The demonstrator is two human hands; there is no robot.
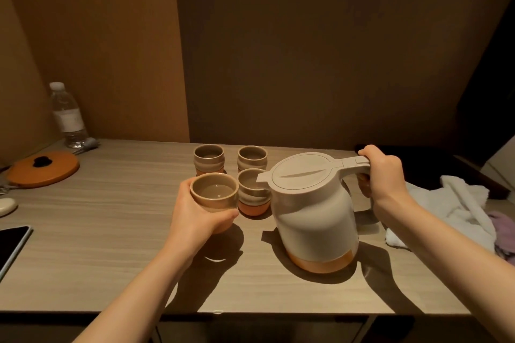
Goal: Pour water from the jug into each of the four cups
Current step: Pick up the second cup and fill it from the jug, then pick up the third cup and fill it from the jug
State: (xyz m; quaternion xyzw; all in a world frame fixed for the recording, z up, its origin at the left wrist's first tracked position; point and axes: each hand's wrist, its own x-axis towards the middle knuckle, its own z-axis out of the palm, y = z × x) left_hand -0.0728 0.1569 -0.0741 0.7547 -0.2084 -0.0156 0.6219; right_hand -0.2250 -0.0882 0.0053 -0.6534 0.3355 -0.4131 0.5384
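gripping the jug by its handle at centre right, the right hand hovers its spout over the near-right cup, while the left hand wraps the front cup at mid-frame. tipping too sharply could, i judge, send water past that small rim or knock the closely grouped cups.

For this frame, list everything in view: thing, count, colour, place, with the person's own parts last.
ceramic cups: four, beige over orange bases; three clustered mid-table, one held.
held ceramic cup: one of the four, front left of the cluster.
plastic lidded jug: one, cream with orange base, right of cups.
clear plastic water bottle: one, far left.
round orange lid: one, black knob, left.
white towel: one, right edge.
dark-screened tablet: one, left edge.
wooden table: one, pale grey-brown.
left hand: grips the held cup.
right hand: grips the jug handle.
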